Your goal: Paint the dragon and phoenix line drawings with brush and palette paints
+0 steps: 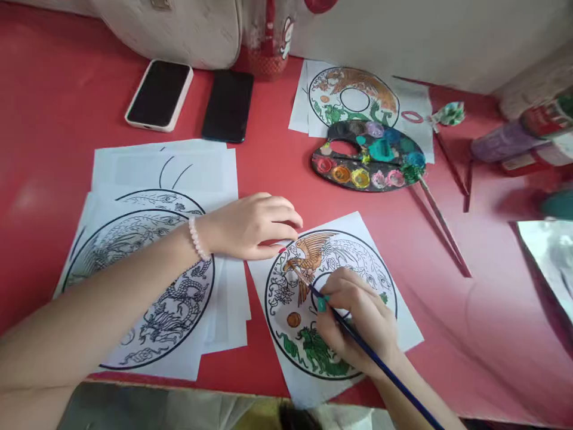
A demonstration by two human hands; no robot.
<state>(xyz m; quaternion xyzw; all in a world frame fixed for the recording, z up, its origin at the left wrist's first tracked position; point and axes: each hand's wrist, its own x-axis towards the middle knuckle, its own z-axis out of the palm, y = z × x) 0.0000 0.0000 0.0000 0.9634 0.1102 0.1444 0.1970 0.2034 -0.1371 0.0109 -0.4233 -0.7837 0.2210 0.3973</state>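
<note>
Colouring sheet [286, 310] on the red surface [67, 107]: we see its bird [313, 251] orange and lower beast [320, 355] green, the rest bare outline. Our right hand [356, 325] grips the paintbrush [380, 361]; left hand [250, 227], fingers together, pins the corner.

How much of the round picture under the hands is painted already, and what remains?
Done: the green beast and the orange ball are coloured. In hand: the right hand holds the paintbrush, tip on the orange bird; the left hand presses the sheet. Left: the upper right line work is bare outline, and the stack of sheets beside it is uncoloured.
</note>
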